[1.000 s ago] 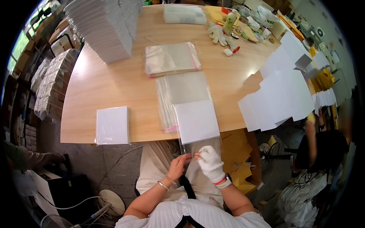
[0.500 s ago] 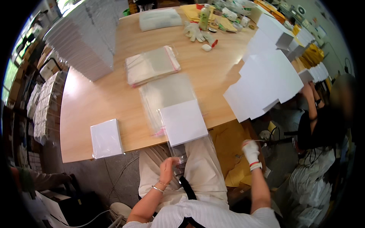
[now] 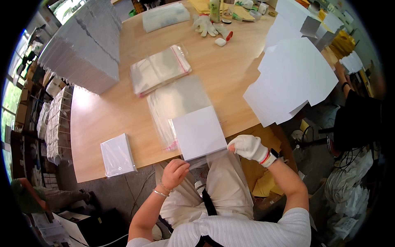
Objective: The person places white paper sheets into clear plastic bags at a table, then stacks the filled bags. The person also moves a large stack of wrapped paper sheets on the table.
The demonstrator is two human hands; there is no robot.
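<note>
A white square block [image 3: 199, 132] lies on clear plastic bags [image 3: 179, 96] at the wooden table's [image 3: 230, 90] near edge; the bare left hand [image 3: 175, 172] curls just beside its lower left corner; the white-gloved right hand [image 3: 249, 147] bends its fingers at the lower right; whether either grips anything is unclear.

Beige trousers [image 3: 230, 181]; white ribbed top [image 3: 247, 230] above trousers, short-sleeved. Black strap [image 3: 209, 202] over trousers. Silver bangle [image 3: 161, 193], trousers' left edge. Right hand [image 3: 249, 147], right of trousers: white-gloved, white-banded watch [image 3: 270, 159].
</note>
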